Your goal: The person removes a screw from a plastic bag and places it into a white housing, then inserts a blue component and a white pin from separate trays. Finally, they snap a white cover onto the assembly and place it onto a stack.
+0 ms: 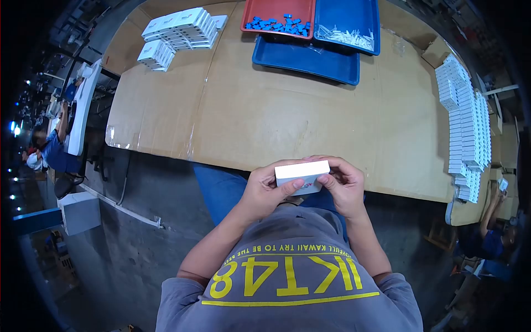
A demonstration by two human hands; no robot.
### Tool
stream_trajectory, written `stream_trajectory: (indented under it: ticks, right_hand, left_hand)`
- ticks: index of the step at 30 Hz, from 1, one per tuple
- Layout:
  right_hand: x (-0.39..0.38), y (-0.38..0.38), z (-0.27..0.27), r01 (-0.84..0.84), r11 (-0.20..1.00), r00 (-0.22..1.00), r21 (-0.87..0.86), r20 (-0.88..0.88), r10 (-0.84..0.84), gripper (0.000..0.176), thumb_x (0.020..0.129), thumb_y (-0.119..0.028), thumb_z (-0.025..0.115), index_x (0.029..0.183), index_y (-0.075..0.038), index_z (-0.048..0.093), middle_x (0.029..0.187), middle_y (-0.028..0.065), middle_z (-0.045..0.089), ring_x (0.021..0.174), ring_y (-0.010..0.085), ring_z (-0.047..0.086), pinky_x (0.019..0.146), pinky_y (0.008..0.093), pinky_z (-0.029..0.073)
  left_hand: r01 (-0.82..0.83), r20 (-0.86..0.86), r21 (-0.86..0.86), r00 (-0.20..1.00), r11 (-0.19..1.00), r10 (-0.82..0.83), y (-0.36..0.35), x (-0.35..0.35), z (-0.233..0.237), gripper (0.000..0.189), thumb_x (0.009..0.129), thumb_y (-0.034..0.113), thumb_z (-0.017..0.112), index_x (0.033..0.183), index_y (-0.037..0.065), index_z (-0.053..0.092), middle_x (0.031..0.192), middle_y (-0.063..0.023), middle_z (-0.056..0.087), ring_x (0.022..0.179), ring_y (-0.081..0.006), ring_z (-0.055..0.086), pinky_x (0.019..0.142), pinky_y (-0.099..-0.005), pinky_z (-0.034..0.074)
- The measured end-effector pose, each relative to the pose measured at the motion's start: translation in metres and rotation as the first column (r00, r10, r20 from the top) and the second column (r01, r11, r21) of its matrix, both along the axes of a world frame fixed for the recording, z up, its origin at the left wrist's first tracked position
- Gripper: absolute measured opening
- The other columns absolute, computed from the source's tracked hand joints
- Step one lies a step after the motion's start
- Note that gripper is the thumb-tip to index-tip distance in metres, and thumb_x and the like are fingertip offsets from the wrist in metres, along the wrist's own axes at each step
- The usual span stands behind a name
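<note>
Between my two hands is a white rectangular plastic case (pixel 302 170), held just over my lap at the table's near edge. Its narrow white side faces up, and some dark and red print shows on the face toward me. My left hand (pixel 265 191) grips the left end, thumb pressed on the printed face. The right end is gripped by my right hand (pixel 345 189), its thumb also on that face. Most of the fingers behind the case are hidden.
Stacks of white cases (pixel 180 27) stand at the table's far left, and long rows of them (pixel 469 130) line the right. A red tray (pixel 279 6) holds small blue parts; a blue tray (pixel 345 14) holds white pieces. Another blue tray (pixel 304 62) sits in front.
</note>
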State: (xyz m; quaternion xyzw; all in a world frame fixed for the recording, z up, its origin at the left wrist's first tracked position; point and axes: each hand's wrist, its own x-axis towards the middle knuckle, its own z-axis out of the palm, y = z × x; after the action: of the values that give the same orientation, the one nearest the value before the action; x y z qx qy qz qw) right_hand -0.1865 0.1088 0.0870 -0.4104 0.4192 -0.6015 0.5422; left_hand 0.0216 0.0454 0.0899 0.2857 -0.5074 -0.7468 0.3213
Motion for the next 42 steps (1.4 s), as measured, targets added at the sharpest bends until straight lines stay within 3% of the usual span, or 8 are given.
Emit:
stream_trajectory:
  ticks: [8, 15, 18, 22, 25, 30, 37, 42]
  right_hand:
    - [0.016, 0.001, 0.004, 0.024, 0.992, 0.993, 0.125, 0.111, -0.038, 0.051, 0.093, 0.0, 0.077, 0.138, 0.008, 0.054, 0.136, 0.0172, 0.063, 0.125, 0.021, 0.063, 0.105, 0.0346, 0.055]
    - [0.015, 0.001, -0.018, -0.045, 0.959, 0.993, 0.278, 0.114, 0.013, 0.039, 0.091, 0.006, 0.077, 0.126, 0.006, 0.059, 0.121, 0.0124, 0.066, 0.118, 0.0165, 0.064, 0.103, 0.0327, 0.055]
    - [0.012, -0.002, -0.022, 0.085, 0.971, 0.975, 0.224, 0.183, -0.127, 0.038, 0.089, 0.006, 0.077, 0.123, 0.005, 0.059, 0.118, 0.0115, 0.066, 0.115, 0.0155, 0.065, 0.102, 0.0318, 0.054]
    - [0.001, -0.009, -0.024, 0.19, 0.979, 0.98, 0.078, -0.079, -0.184, 0.042, 0.087, 0.003, 0.082, 0.122, 0.003, 0.059, 0.116, 0.0103, 0.067, 0.114, 0.0145, 0.065, 0.1, 0.0302, 0.054]
    - [-0.001, -0.009, -0.016, 0.182, 0.975, 0.973, 0.125, -0.166, -0.16, 0.046, 0.084, 0.001, 0.086, 0.123, 0.002, 0.06, 0.114, 0.0089, 0.068, 0.11, 0.0142, 0.067, 0.097, 0.0294, 0.056]
    - [0.0, -0.011, -0.02, 0.084, 0.977, 0.994, 0.197, 0.049, -0.095, 0.037, 0.087, 0.002, 0.083, 0.119, 0.003, 0.065, 0.113, 0.0096, 0.072, 0.107, 0.0156, 0.069, 0.094, 0.0289, 0.058]
    - [-0.006, -0.01, -0.01, -0.013, 0.999, 1.0, 0.042, 0.004, 0.013, 0.038, 0.087, 0.001, 0.082, 0.122, 0.005, 0.068, 0.115, 0.0113, 0.071, 0.109, 0.0174, 0.068, 0.097, 0.0311, 0.055]
    - [-0.007, -0.013, -0.006, -0.026, 0.999, 0.998, -0.025, -0.061, 0.025, 0.036, 0.084, -0.001, 0.084, 0.118, 0.004, 0.071, 0.117, 0.0129, 0.07, 0.111, 0.0196, 0.066, 0.097, 0.032, 0.052]
  left_hand:
    - [-0.12, -0.078, 0.07, 0.989, 0.99, 0.125, -0.005, 0.003, 0.001, 0.042, 0.104, 0.018, 0.069, 0.138, -0.005, 0.06, 0.123, -0.0107, 0.071, 0.112, -0.0153, 0.067, 0.099, -0.0313, 0.055]
    - [-0.175, -0.291, 0.362, 0.912, 0.916, 0.289, -0.001, -0.011, -0.021, 0.048, 0.107, 0.022, 0.063, 0.148, 0.0, 0.049, 0.133, -0.0115, 0.063, 0.124, -0.0172, 0.061, 0.108, -0.0347, 0.048]
    - [-0.213, -0.186, 0.243, 0.947, 0.946, 0.261, -0.006, -0.014, -0.02, 0.055, 0.104, 0.018, 0.067, 0.151, 0.001, 0.045, 0.142, -0.0142, 0.058, 0.13, -0.0187, 0.056, 0.112, -0.0367, 0.045]
    - [-0.258, -0.071, -0.111, 0.965, 0.96, 0.252, -0.012, -0.011, -0.03, 0.067, 0.097, 0.009, 0.073, 0.155, 0.0, 0.04, 0.148, -0.0173, 0.055, 0.134, -0.0205, 0.054, 0.116, -0.0372, 0.041]
    - [-0.047, 0.075, -0.226, 0.995, 0.973, 0.065, -0.017, -0.006, -0.02, 0.07, 0.095, 0.012, 0.077, 0.155, 0.0, 0.042, 0.145, -0.0174, 0.059, 0.133, -0.0217, 0.056, 0.116, -0.0375, 0.042]
    - [-0.014, 0.03, -0.087, 0.999, 0.996, 0.017, -0.018, -0.013, -0.018, 0.047, 0.094, 0.004, 0.076, 0.138, -0.004, 0.06, 0.135, -0.0144, 0.067, 0.124, -0.0198, 0.065, 0.109, -0.0334, 0.051]
    - [-0.006, -0.002, -0.219, 1.0, 0.976, 0.006, -0.017, -0.007, -0.002, 0.041, 0.092, 0.004, 0.078, 0.132, -0.002, 0.069, 0.135, -0.0146, 0.07, 0.121, -0.0189, 0.067, 0.105, -0.0338, 0.054]
    - [0.0, 0.024, -0.222, 1.0, 0.975, 0.005, -0.016, -0.003, 0.003, 0.041, 0.089, 0.0, 0.079, 0.129, -0.007, 0.068, 0.135, -0.0238, 0.068, 0.13, -0.0294, 0.064, 0.111, -0.0386, 0.051]
